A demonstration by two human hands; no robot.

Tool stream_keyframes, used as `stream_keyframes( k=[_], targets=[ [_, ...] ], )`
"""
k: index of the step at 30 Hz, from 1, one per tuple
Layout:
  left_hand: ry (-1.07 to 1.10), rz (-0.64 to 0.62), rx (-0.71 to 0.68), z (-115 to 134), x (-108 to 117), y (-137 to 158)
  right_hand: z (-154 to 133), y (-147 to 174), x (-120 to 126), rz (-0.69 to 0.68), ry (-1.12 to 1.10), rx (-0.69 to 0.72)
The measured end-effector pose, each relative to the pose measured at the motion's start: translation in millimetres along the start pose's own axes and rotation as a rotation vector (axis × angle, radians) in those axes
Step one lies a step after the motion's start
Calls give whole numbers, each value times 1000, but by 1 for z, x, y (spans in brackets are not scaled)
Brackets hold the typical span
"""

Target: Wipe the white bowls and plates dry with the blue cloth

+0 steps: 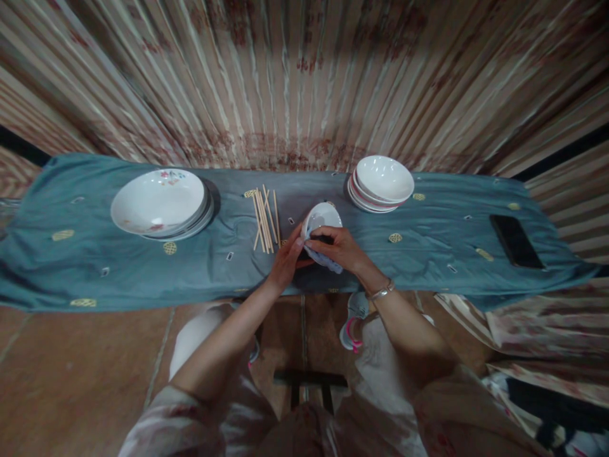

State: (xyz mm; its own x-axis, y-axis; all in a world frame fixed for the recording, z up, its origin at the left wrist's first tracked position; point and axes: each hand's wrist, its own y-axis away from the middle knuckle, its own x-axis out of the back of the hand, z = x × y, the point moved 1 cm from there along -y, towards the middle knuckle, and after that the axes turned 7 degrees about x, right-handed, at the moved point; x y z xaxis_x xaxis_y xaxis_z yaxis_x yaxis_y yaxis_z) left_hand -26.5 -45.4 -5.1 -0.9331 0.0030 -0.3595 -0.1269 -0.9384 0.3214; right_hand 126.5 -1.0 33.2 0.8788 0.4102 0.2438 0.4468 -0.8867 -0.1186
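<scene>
Currently both hands meet at a white bowl (325, 214), tilted just above the near part of the desk (442, 222). The left hand (285, 257) grips its side, thumb near the rim. The right hand (346, 249) reaches across the opening with bent fingers, over what looks like a pale blue cloth (329, 261); whether it pinches this cloth, I cannot tell. Just left of the hands lie loose chopsticks (264, 222), with stacked plates (159, 202) farther left. Beyond the right hand stand nested bowls (384, 179); a dark phone (516, 241) rests well to its right.
</scene>
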Motion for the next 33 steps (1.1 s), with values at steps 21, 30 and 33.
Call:
stream_keyframes(
  k=[21,30,33],
  targets=[
    [-75,1,-19,2,1,-2,9,10,22,-274,228,-14],
    [-109,30,-9,0,1,-1,7,5,7,-93,-79,-12],
    [-114,44,2,0,2,-1,7,3,3,-34,-146,-26]
  ],
)
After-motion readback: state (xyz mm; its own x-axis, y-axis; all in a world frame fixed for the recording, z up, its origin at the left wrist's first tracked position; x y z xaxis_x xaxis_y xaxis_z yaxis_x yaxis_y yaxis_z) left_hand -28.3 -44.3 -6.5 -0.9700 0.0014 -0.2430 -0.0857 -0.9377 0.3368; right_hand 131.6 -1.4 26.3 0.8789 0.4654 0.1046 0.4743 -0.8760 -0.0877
